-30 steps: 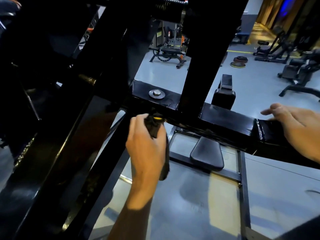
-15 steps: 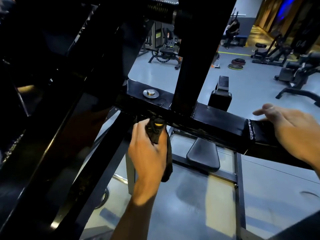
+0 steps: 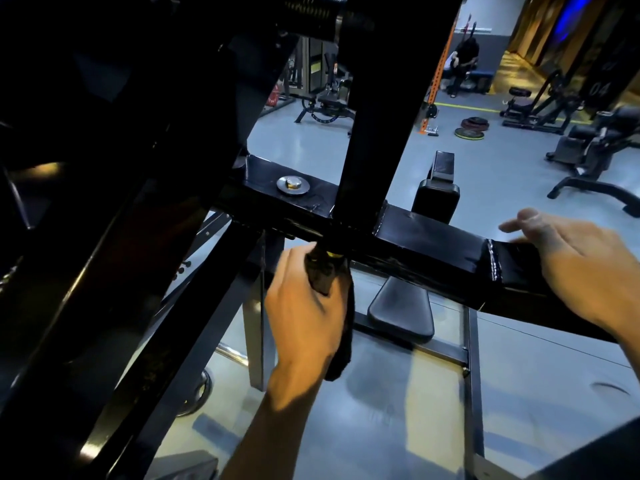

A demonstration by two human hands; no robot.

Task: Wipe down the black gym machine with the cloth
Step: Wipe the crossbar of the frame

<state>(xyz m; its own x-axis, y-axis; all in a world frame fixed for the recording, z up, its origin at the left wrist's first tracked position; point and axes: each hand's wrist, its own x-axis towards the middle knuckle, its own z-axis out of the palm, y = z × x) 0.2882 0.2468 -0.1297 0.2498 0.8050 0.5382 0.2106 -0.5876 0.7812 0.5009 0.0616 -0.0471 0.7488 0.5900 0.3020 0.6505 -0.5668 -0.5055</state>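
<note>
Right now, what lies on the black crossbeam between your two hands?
Head view: the black upright post welded onto the crossbeam, between left hand and right hand.

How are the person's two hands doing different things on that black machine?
The left hand is curled around a dark cloth, pressing it up against the underside of the glossy black horizontal metal beam; the right hand holds nothing. The left hand's fingers are bent tight, while the right hand's fingers are stretched out and relaxed. The left hand is below the beam, the right hand rests on top near its end. Both are bare and touch the same beam.
</note>
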